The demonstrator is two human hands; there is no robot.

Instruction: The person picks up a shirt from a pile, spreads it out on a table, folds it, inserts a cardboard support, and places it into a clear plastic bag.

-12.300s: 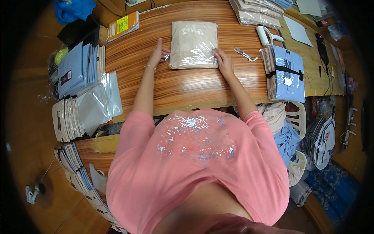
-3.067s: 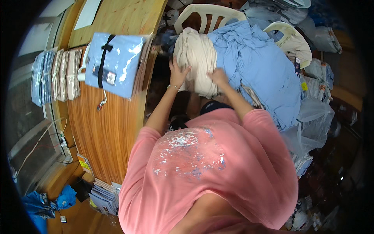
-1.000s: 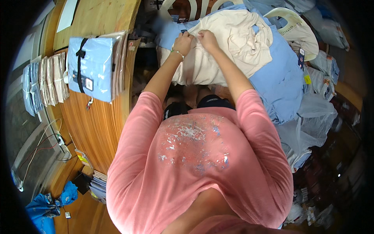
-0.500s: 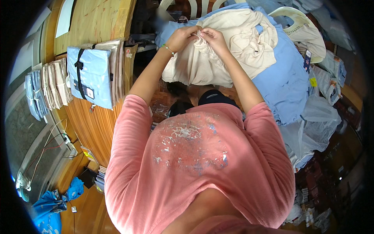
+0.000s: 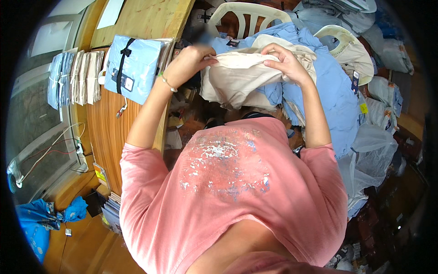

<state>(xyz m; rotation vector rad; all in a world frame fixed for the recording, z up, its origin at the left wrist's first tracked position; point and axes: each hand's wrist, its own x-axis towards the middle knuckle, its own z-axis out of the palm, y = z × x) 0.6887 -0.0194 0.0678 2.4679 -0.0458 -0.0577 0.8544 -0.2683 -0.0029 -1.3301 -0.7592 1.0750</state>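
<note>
A cream garment [image 5: 242, 75] hangs in folds between my two hands, its upper edge stretched out. My left hand [image 5: 197, 59] pinches one end of that edge; a beaded bracelet is on its wrist. At the other end, my right hand [image 5: 284, 63] grips the edge between thumb and fingers. Behind and to the right of the garment, blue cloth [image 5: 335, 91] lies in a large heap, with more cream fabric on it. I cannot tell what kind of garment the cream one is.
A white plastic chair [image 5: 248, 11] stands behind the heap, with another chair back [image 5: 340, 34] to its right. On the left, a wooden table [image 5: 102, 132] holds a bagged blue garment [image 5: 132, 68] tied with black ribbon. Clear plastic bags [image 5: 369, 146] lie at right.
My hands have moved apart from a close pinch, the right one shifting rightward, and the garment's edge is now spread between them. The view has shifted, so the table appears further right.
</note>
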